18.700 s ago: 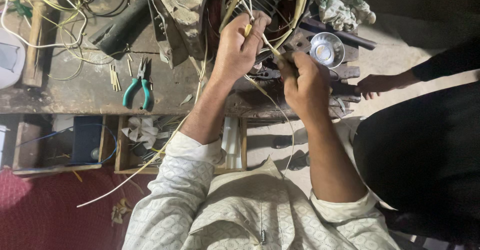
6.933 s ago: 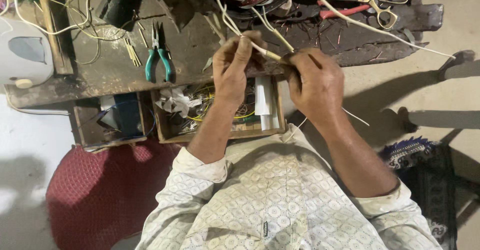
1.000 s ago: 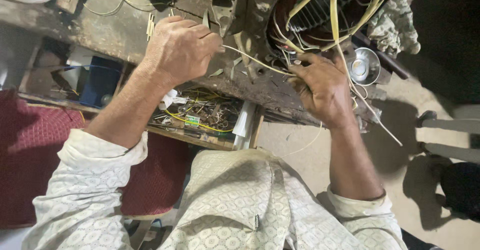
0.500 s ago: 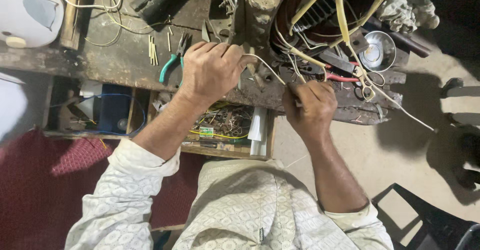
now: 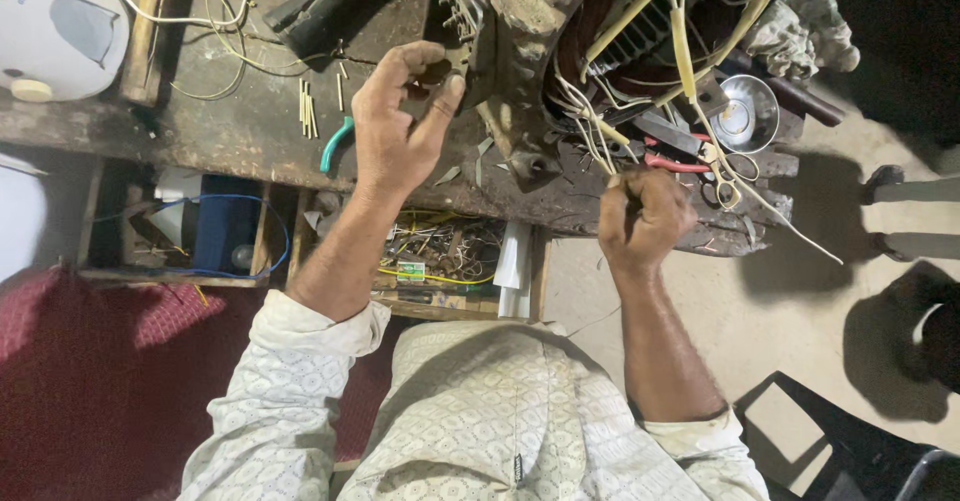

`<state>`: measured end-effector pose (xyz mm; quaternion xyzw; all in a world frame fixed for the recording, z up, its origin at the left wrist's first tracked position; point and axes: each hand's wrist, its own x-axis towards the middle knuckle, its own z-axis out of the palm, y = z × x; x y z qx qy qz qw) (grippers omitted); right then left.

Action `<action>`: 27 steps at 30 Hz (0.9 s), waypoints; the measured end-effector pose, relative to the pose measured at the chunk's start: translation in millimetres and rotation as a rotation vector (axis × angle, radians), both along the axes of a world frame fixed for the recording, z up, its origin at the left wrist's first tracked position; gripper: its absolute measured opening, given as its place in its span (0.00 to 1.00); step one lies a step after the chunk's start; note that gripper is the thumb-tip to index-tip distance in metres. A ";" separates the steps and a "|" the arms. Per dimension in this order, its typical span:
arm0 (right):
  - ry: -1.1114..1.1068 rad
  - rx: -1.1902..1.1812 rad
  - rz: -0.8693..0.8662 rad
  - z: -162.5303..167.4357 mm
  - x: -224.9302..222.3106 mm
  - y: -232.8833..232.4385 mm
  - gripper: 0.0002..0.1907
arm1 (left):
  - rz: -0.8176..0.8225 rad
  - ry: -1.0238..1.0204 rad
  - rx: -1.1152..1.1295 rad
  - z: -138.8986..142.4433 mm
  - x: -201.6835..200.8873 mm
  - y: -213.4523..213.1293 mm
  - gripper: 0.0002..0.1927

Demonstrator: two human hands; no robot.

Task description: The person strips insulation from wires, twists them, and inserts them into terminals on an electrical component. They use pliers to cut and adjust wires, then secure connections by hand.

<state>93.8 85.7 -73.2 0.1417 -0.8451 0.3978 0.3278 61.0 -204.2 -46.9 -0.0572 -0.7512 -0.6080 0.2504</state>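
Small green-white label among wires in open drawer under bench; no screens.

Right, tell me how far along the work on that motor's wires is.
Looks done: several leads already wear pale sleeving where they leave the motor stator. In hand: the right hand is closed on a bundle of thin wires; the left hand, fingers open, hovers beside the casing. Left: loose wire ends hang unjoined, and the green-handled pliers lie unused.
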 end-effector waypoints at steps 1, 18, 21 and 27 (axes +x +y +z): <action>0.010 0.012 0.012 4.2 2.7 -5.6 0.08 | 0.001 0.020 -0.025 -0.5 -2.8 0.7 0.16; -0.282 0.513 0.062 78.1 13.4 -80.3 0.12 | -0.173 -0.095 0.106 -13.2 -22.6 11.8 0.22; -0.366 0.544 0.135 80.7 10.6 -83.9 0.08 | -0.183 -0.110 0.081 -16.4 -24.0 6.3 0.21; -0.410 0.619 0.084 68.1 3.9 -83.3 0.04 | -0.148 -0.032 0.056 -27.3 -24.2 6.1 0.23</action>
